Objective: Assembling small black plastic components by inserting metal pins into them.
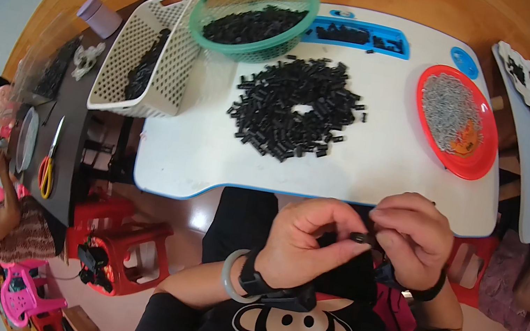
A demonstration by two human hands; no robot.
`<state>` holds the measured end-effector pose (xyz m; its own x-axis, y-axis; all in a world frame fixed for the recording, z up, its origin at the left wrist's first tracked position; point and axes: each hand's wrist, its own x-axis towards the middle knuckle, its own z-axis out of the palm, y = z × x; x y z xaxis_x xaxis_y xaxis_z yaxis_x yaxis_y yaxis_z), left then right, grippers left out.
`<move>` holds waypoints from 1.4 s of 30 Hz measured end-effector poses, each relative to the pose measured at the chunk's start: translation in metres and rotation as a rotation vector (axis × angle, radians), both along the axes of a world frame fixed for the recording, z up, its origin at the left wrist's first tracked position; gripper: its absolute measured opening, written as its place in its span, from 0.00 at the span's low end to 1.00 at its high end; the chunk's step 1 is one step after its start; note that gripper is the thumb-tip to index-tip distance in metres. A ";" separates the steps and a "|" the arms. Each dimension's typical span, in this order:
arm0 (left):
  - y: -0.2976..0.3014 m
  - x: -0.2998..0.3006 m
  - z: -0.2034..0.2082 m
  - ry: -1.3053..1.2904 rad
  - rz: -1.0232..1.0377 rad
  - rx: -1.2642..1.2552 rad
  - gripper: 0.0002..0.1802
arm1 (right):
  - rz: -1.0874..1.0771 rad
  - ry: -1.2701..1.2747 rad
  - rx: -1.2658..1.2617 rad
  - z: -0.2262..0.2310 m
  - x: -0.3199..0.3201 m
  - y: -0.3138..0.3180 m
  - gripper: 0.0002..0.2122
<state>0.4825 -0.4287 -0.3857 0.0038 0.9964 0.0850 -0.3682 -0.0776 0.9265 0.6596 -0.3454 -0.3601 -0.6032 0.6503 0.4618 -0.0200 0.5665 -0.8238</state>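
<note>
My left hand point(304, 243) pinches a small black cylindrical plastic piece point(358, 237) between thumb and forefinger, just off the table's front edge. Close beside it my right hand point(412, 237) is closed too, its fingertips pressed together near the end of that piece. What lies between the right fingertips is too small and hidden to make out. Beyond the hands, a heap of similar black pieces point(275, 107) covers the middle of the white table point(194, 167). Small silvery metal parts point(446, 102) fill a red plate point(478, 164) to the right.
A green colander point(306, 13) and white basket point(182, 73) hold more black pieces, as does a blue tray point(403, 44). Yellow-handled scissors point(47, 177) lie on the dark left table. Red stools point(144, 247) stand below. Other people sit at left point(6, 226) and right point(521, 281).
</note>
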 end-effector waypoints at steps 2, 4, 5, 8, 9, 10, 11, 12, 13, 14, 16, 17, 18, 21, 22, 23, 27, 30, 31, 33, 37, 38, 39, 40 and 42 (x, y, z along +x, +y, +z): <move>0.003 -0.002 -0.008 -0.018 0.019 -0.011 0.11 | -0.042 -0.098 0.019 -0.014 0.005 0.004 0.08; 0.008 -0.008 -0.022 0.028 0.057 -0.008 0.11 | -0.060 -0.123 -0.041 -0.031 0.011 0.002 0.08; 0.011 -0.008 -0.029 0.029 0.086 -0.018 0.11 | -0.063 -0.145 -0.112 -0.041 0.014 -0.001 0.07; 0.025 -0.014 -0.056 0.205 0.204 0.026 0.10 | -0.111 -0.147 -0.210 -0.079 0.012 -0.015 0.05; 0.029 -0.016 -0.061 0.208 0.185 0.029 0.10 | -0.110 -0.150 -0.280 -0.089 0.009 -0.021 0.05; 0.034 -0.018 -0.065 0.286 0.221 0.034 0.11 | -0.100 -0.170 -0.349 -0.095 0.004 -0.025 0.04; 0.038 -0.020 -0.070 0.363 0.253 0.038 0.11 | -0.079 -0.152 -0.354 -0.109 0.000 -0.028 0.04; 0.042 -0.021 -0.074 0.403 0.260 0.067 0.11 | -0.076 -0.182 -0.366 -0.119 -0.004 -0.031 0.04; 0.045 -0.022 -0.076 0.407 0.243 0.067 0.11 | -0.071 -0.212 -0.378 -0.128 -0.007 -0.034 0.04; 0.048 -0.021 -0.078 0.437 0.238 0.094 0.11 | -0.083 -0.210 -0.383 -0.138 -0.008 -0.035 0.04; 0.053 -0.021 -0.079 0.479 0.189 0.129 0.11 | -0.097 -0.335 -0.251 -0.154 -0.006 -0.035 0.04; 0.057 -0.020 -0.079 0.483 0.179 0.125 0.11 | -0.103 -0.330 -0.259 -0.161 -0.003 -0.037 0.04; 0.061 -0.019 -0.078 0.494 0.159 0.122 0.10 | -0.089 -0.378 -0.277 -0.168 0.003 -0.037 0.05; 0.076 -0.014 -0.074 0.536 0.129 0.111 0.10 | -0.093 -0.417 -0.339 -0.170 0.011 -0.038 0.06; 0.080 -0.012 -0.074 0.561 0.127 0.102 0.10 | -0.087 -0.502 -0.243 -0.169 0.015 -0.034 0.07; 0.083 -0.011 -0.075 0.567 0.117 0.107 0.10 | -0.080 -0.585 -0.146 -0.169 0.019 -0.029 0.07; 0.086 -0.010 -0.075 0.721 0.143 0.038 0.10 | -0.155 -0.742 0.163 -0.176 0.041 -0.010 0.08; 0.080 -0.009 -0.075 0.707 0.133 0.014 0.10 | -0.241 -0.704 0.165 -0.168 0.047 0.004 0.13; 0.078 -0.011 -0.080 0.649 0.138 -0.040 0.10 | -0.250 -0.702 0.178 -0.162 0.049 0.010 0.14; 0.078 -0.012 -0.083 0.605 0.116 -0.039 0.11 | -0.272 -0.726 0.172 -0.153 0.054 0.018 0.14; 0.081 -0.008 -0.084 0.518 0.144 -0.109 0.14 | -0.308 -0.696 0.061 -0.160 0.070 0.019 0.15; 0.081 -0.008 -0.085 0.546 0.134 -0.097 0.14 | -0.347 -0.672 0.023 -0.157 0.071 0.022 0.15; 0.082 -0.008 -0.084 0.576 0.125 -0.085 0.14 | -0.356 -0.657 0.010 -0.160 0.073 0.020 0.15; 0.082 -0.008 -0.081 0.626 0.100 -0.121 0.13 | -0.349 -0.676 0.015 -0.168 0.075 0.016 0.15; 0.085 -0.012 -0.083 0.666 0.061 -0.146 0.12 | -0.352 -0.671 0.007 -0.162 0.073 0.014 0.15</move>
<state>0.4702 -0.3432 -0.4688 -0.0481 0.9975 -0.0517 0.2846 0.0633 0.9566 0.7330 -0.3310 -0.5217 -0.5138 0.8548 0.0730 0.6675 0.4518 -0.5919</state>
